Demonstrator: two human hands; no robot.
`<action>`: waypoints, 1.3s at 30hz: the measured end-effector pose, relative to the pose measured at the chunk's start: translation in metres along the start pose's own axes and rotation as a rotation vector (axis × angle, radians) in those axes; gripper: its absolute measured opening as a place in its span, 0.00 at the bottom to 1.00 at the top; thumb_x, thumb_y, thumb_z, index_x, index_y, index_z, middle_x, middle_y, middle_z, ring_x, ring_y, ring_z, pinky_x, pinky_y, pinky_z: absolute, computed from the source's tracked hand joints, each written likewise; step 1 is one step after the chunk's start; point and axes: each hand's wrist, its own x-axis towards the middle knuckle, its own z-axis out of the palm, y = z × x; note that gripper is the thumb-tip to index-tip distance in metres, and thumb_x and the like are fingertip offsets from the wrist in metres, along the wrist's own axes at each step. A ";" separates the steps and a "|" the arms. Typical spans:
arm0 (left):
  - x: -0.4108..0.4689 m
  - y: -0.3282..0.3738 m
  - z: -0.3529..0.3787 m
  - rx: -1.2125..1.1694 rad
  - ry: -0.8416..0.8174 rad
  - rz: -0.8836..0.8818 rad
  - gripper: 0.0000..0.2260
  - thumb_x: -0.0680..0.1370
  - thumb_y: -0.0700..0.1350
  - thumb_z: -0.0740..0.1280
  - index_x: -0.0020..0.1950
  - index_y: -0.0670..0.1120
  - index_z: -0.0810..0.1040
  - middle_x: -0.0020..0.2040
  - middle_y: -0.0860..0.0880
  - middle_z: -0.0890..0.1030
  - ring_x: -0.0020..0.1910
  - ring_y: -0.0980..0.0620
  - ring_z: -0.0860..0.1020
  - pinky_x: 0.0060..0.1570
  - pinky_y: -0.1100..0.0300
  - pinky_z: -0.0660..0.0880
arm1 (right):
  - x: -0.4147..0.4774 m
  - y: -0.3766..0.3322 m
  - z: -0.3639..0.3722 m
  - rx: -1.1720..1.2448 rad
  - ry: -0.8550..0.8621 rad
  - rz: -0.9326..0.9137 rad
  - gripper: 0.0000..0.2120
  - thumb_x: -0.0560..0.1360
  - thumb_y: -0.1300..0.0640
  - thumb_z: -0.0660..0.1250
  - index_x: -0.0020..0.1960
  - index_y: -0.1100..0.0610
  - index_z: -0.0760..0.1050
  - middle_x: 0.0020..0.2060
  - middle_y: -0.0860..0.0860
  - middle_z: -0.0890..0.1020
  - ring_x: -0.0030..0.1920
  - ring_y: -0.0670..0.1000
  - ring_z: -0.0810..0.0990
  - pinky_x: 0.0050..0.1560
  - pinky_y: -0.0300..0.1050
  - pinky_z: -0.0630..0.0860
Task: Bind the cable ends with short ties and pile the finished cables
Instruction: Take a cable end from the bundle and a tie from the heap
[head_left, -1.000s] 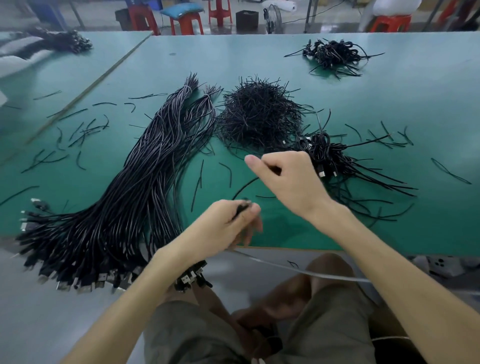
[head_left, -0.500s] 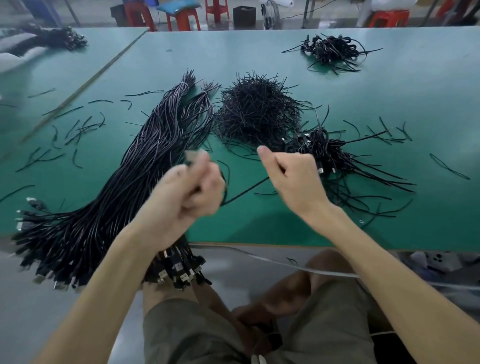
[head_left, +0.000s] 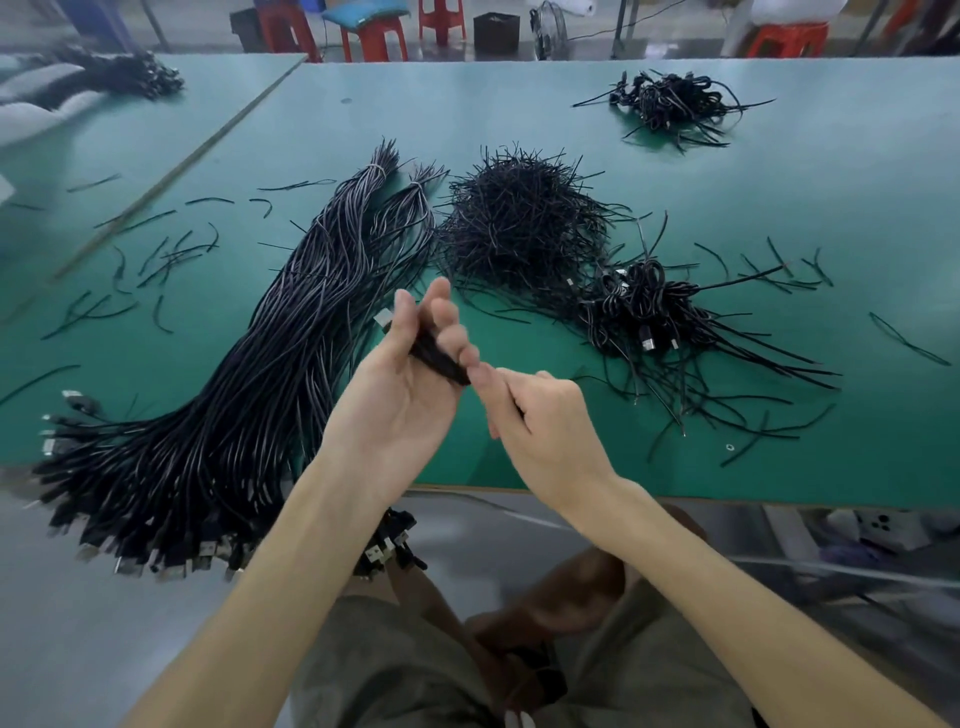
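Cable-binding at a workshop counter (head_left: 779, 218): a worker's left hand (head_left: 410, 405), palm up above the green top, grips a folded cable (head_left: 434, 356) w/ thumb & fingers (head_left: 441, 306) curled round it, a metal plug (head_left: 383, 317) poking out beside the thumb. The right hand (head_left: 545, 426) meets the fold's near end, fingers curled tight & tips pinched together on what looks like a short tie (head_left: 517, 408); only a thin dark strand shows in the fist, so the wrap itself can't be made out. The cable is held clear of the counter, approx. between the long bundle (head_left: 234, 395) of unbound cables at left, whose plugs overhang the near edge, and the finished pile (head_left: 639, 317) at right. Behind lie the tie heap (head_left: 519, 228) & a second pile (head_left: 670, 106) far right, w/ loose ties (head_left: 166, 254) scattered about. The cable looks light, limp & smooth-jacketed, prob. springy enough to unfold if the grip eases, so the best hold seems to be across the middle of the fold, leaving one end free for the tie. The tie looks thin & bendable, prob. easy to drop, and is best pinched near its ends for twisting.
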 end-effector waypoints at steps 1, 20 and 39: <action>-0.001 0.002 0.002 0.006 -0.010 0.000 0.14 0.86 0.51 0.55 0.55 0.46 0.78 0.36 0.57 0.76 0.30 0.60 0.73 0.39 0.64 0.76 | 0.001 0.000 -0.003 -0.025 -0.042 0.015 0.28 0.84 0.44 0.53 0.35 0.62 0.70 0.27 0.54 0.74 0.29 0.57 0.71 0.48 0.56 0.71; -0.012 -0.007 -0.017 0.497 -0.215 -0.077 0.13 0.83 0.42 0.61 0.61 0.40 0.83 0.49 0.44 0.84 0.50 0.48 0.83 0.50 0.56 0.81 | 0.010 -0.002 -0.015 0.673 -0.202 0.361 0.23 0.71 0.67 0.77 0.63 0.50 0.80 0.39 0.46 0.81 0.40 0.43 0.78 0.40 0.39 0.79; -0.017 0.011 -0.013 1.115 -0.323 -0.173 0.07 0.83 0.36 0.64 0.48 0.40 0.81 0.44 0.51 0.84 0.48 0.54 0.81 0.53 0.61 0.76 | -0.004 -0.003 -0.016 0.508 -0.282 0.285 0.26 0.71 0.65 0.76 0.66 0.51 0.76 0.53 0.45 0.85 0.54 0.47 0.84 0.58 0.48 0.81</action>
